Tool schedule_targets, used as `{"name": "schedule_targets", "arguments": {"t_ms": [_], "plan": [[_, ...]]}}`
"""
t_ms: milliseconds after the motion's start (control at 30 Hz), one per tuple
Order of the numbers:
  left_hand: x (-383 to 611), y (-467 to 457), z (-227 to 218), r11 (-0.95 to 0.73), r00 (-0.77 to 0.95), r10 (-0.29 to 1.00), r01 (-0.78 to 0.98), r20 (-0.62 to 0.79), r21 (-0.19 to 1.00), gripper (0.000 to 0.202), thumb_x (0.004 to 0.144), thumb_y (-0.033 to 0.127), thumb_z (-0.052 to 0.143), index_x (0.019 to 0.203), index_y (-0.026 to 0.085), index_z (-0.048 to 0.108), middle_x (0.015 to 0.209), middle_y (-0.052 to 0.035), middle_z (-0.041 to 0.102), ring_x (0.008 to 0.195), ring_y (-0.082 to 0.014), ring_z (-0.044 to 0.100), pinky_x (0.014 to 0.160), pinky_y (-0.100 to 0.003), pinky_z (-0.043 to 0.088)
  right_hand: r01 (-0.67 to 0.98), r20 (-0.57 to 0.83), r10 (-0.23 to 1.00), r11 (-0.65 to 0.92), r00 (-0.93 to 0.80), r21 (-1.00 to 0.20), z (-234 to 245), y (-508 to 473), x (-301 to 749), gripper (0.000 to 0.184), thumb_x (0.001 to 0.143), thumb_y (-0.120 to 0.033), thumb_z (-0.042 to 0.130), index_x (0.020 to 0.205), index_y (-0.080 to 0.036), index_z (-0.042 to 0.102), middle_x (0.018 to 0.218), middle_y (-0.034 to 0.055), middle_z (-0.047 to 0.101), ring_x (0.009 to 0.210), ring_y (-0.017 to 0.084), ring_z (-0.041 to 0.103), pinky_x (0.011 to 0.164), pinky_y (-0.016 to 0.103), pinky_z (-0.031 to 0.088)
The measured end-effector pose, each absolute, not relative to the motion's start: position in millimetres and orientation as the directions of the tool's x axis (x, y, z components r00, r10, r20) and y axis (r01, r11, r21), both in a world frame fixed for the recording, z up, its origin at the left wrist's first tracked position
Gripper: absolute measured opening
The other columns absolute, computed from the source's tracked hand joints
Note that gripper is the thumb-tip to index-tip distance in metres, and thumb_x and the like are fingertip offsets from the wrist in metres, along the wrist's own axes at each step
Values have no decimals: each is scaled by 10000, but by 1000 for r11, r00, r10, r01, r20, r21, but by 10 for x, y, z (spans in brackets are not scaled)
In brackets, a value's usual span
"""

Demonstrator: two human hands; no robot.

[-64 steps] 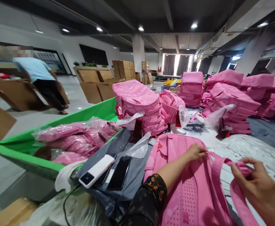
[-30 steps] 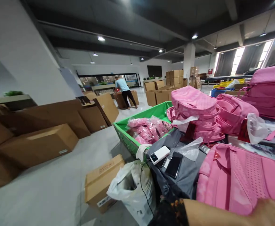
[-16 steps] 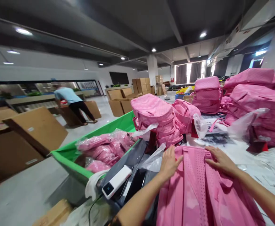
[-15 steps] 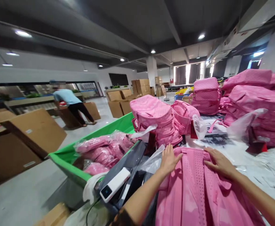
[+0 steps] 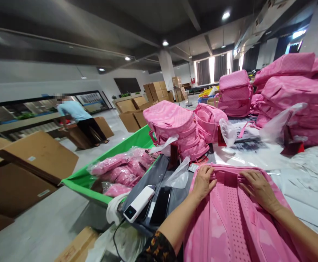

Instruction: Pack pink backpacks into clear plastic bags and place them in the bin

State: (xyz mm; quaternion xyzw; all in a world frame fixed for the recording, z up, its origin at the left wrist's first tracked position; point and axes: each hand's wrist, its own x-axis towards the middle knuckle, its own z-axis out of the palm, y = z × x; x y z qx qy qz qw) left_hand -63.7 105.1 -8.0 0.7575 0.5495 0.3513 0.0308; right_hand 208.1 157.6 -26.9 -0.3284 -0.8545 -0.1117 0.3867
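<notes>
A pink backpack (image 5: pixel 216 218) with perforated strips and a camouflage-like pattern lies in front of me, its lower end cut off by the frame. My left hand (image 5: pixel 204 182) has its fingers curled over the fabric near the upper left edge. On the upper right side, my right hand (image 5: pixel 259 190) also grips the backpack, fingers bent over a fold. Between the hands, the material sinks into a hollow. Just beyond the left hand, a stack of pink backpacks (image 5: pixel 172 120) stands on the table with a clear plastic bag (image 5: pixel 179 175) near it.
Left of the table is a green bin (image 5: pixel 85 187) holding pink items in clear plastic. A white power bank (image 5: pixel 139 203) and a black phone (image 5: pixel 160 206) lie beside my left forearm. More pink backpacks (image 5: pixel 292 98) are piled right. A person (image 5: pixel 78 114) bends over cardboard farther away.
My fingers, flatter before, now curl over the backpack's upper part. Its top edge has spread wider and come into fuller view. The camera view has shifted slightly.
</notes>
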Motion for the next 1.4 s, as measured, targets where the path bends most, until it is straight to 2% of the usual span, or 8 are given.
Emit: {"name": "schedule_targets", "arguments": {"t_ms": [200, 500, 600, 767, 933, 1067, 1233, 1400], "plan": [[-621, 773, -416, -425, 279, 873, 837, 399, 343, 405, 889, 288, 762, 1242, 199, 584, 1207, -110, 634, 1127, -282, 595, 989, -461, 523, 676, 571, 603, 728, -557, -109, -459, 1255, 2275, 300, 1026, -399, 499, 1159, -199, 677, 1083, 119, 737, 960, 265, 670, 867, 397, 516], [-671, 1695, -56, -298, 304, 952, 897, 33, 327, 367, 959, 374, 680, 1223, 121, 663, 1275, -166, 662, 1243, -299, 609, 1083, -434, 490, 821, 183, 887, 461, -423, -338, -394, 2381, 1956, 360, 904, -504, 650, 1160, -266, 734, 1119, 64, 777, 995, 289, 724, 739, 347, 534], [-525, 1481, -48, -259, 280, 960, 888, -1, 380, 639, 993, 512, 575, 1503, 140, 473, 1572, -192, 476, 1478, -320, 428, 1204, -458, 388, 811, 227, 881, 471, -415, -347, -442, 2413, 1895, 298, 900, -472, 664, 1100, -261, 727, 1087, 53, 783, 978, 274, 730, 735, 335, 532], [-18, 1241, -128, -50, 188, 942, 897, -278, 438, 1115, 828, 898, 427, 1660, 207, 156, 1726, -197, 98, 1582, -470, 45, 1224, -721, 164, 825, 315, 881, 452, -353, -339, -580, 2364, 1788, 275, 940, -470, 623, 1069, -231, 667, 1054, 74, 775, 982, 281, 724, 751, 350, 528], [-5, 1396, -253, -99, 119, 992, 910, -27, 403, 794, 956, 733, 442, 1633, 383, 221, 1747, -112, 54, 1601, -394, 30, 1233, -720, 115, 879, 374, 850, 451, -370, -157, -502, 2262, 1628, 212, 984, -358, 544, 1039, -185, 654, 944, 127, 752, 892, 296, 702, 744, 377, 511], [-98, 1336, -403, -101, 58, 992, 897, 111, 430, 800, 930, 689, 565, 1616, 381, 290, 1734, -158, 138, 1587, -433, 127, 1201, -765, 158, 824, 376, 783, 561, -495, -82, -276, 2276, 1818, 284, 904, -128, 516, 1133, -209, 662, 1174, 134, 720, 1096, 282, 653, 879, 377, 488], [-102, 1222, -558, -126, 12, 968, 887, 251, 444, 832, 893, 670, 638, 1603, 352, 344, 1715, -172, 216, 1559, -481, 202, 1179, -795, 201, 887, 134, 886, 456, -445, -68, -115, 2770, 2238, 225, 751, -239, 669, 974, -249, 642, 882, 55, 712, 755, 235, 658, 563, 289, 387], [-80, 1361, -578, -437, 328, 880, 844, 344, 311, 519, 1044, 448, 476, 1509, 218, 494, 1670, -129, 359, 1570, -284, 277, 1285, -560, 236, 885, 99, 881, 466, -464, -7, -100, 2919, 2099, 197, 667, -206, 736, 841, -224, 647, 834, 104, 723, 717, 268, 656, 571, 309, 379]]}}
